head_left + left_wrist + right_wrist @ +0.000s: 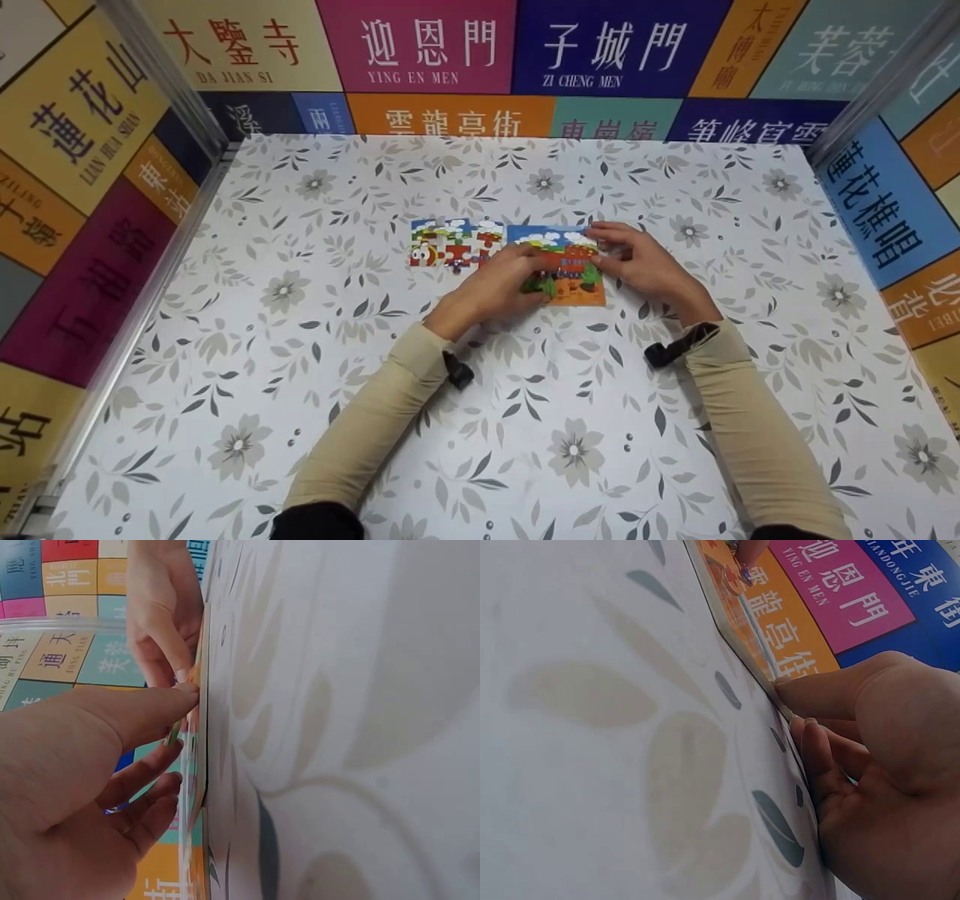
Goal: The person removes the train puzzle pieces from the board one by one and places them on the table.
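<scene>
A colourful picture puzzle board [577,291] lies flat on the table, with blue sky at its far side and orange ground at its near side. My left hand [504,283] is over its left part; in the left wrist view the thumb [169,709] and fingers pinch a small green-edged puzzle piece [173,733], mostly hidden. My right hand [649,266] grips the board's right edge near the far corner, its thumb [817,694] against the edge in the right wrist view. Left of the board lie joined jigsaw pieces [444,244], partly covered by my left hand.
The table [360,420] has a white cloth with grey flowers and leaves. Panels with Chinese lettering [427,45] stand along the far side and both sides. Dark straps [679,346] are around both wrists.
</scene>
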`<state>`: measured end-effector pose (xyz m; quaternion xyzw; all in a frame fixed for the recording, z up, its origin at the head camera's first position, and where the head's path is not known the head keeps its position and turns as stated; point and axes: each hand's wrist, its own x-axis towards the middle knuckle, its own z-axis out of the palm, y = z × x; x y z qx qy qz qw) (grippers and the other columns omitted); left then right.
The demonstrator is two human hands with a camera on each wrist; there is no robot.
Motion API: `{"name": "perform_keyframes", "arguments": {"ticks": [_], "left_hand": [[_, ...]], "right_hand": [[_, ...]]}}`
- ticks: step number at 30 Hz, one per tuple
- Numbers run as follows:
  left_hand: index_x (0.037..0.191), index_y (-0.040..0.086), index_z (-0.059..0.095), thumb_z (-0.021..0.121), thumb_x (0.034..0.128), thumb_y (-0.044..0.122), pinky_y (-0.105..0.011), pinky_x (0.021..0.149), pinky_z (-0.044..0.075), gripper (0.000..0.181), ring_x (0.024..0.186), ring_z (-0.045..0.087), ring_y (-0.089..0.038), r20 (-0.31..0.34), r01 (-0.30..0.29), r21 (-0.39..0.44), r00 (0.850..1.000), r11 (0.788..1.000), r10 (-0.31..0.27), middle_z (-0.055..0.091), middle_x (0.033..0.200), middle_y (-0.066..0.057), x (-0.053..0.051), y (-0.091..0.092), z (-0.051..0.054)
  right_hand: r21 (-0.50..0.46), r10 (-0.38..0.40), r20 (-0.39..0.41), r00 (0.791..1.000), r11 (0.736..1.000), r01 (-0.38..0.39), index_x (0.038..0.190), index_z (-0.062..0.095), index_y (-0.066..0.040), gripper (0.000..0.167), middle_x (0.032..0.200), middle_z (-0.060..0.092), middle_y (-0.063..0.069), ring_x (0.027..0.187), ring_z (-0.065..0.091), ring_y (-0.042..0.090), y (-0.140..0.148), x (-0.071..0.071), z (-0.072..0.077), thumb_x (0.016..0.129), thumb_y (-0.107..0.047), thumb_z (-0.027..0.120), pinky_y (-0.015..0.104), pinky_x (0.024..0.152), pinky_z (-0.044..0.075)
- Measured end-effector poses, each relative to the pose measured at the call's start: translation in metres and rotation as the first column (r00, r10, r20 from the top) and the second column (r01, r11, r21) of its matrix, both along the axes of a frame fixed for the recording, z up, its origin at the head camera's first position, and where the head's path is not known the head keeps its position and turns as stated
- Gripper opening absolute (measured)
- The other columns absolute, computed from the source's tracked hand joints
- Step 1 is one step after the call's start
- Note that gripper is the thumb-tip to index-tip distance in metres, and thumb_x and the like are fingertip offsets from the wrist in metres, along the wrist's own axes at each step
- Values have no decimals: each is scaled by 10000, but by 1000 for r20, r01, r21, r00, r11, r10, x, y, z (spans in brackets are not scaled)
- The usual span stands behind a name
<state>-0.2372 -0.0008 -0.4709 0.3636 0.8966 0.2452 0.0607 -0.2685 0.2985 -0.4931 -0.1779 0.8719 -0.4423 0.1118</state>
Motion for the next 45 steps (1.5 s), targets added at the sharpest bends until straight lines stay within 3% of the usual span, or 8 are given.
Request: {"name": "perform_keyframes", "arguments": {"ticks": [6,13,20,28,34,45], "left_hand": [[1489,183,672,793,1001,295,-463,1190,490,515,1383,613,-307,-59,16,19,998,1000,-15,645,1507,-101,-1,-2,-1],[1490,190,672,793,1007,309,-478,1177,491,512,1380,603,-313,-76,23,56,997,998,-18,642,1519,-114,-2,-9,-1],[1393,165,744,795,1008,291,-448,1094,532,407,1271,658,-272,-119,28,84,993,996,-18,722,1369,-66,-5,-23,1],[1357,158,762,796,1010,303,-438,1081,542,378,1229,686,-254,-110,6,129,994,992,8,750,1322,-43,-6,-40,3],[1369,165,751,761,1035,304,-430,1044,569,362,1228,696,-257,-89,-12,167,996,986,27,744,1359,-35,-7,-57,3],[1324,144,767,807,995,224,-450,1006,573,341,1171,714,-285,-81,-28,244,996,969,49,776,1302,-38,-13,-87,0]], "right_hand": [[16,-10,-8,1000,1000,11,1576,584,-146,501,1741,383,93,1434,524,358,-1,0,0,1088,-217,671,498,1102,447],[20,-16,-14,1000,1000,16,1563,601,-157,487,1731,401,72,1430,533,345,-1,-1,-1,1086,-213,675,515,1112,438],[6,-21,-7,1000,1000,21,1554,611,-158,487,1726,409,63,1412,544,326,-1,-1,0,1076,-204,691,502,1101,440],[0,3,14,1000,1000,-3,1590,558,-112,519,1745,364,114,1458,501,388,0,1,1,1086,-174,669,578,1141,422],[-2,-1,13,1000,1000,1,1578,574,-119,505,1743,374,102,1441,518,372,-1,1,1,1086,-179,671,561,1141,427],[26,-12,-8,1000,1000,12,1576,582,-134,501,1738,390,85,1418,529,355,0,1,-1,1087,-203,669,534,1115,443]]}}
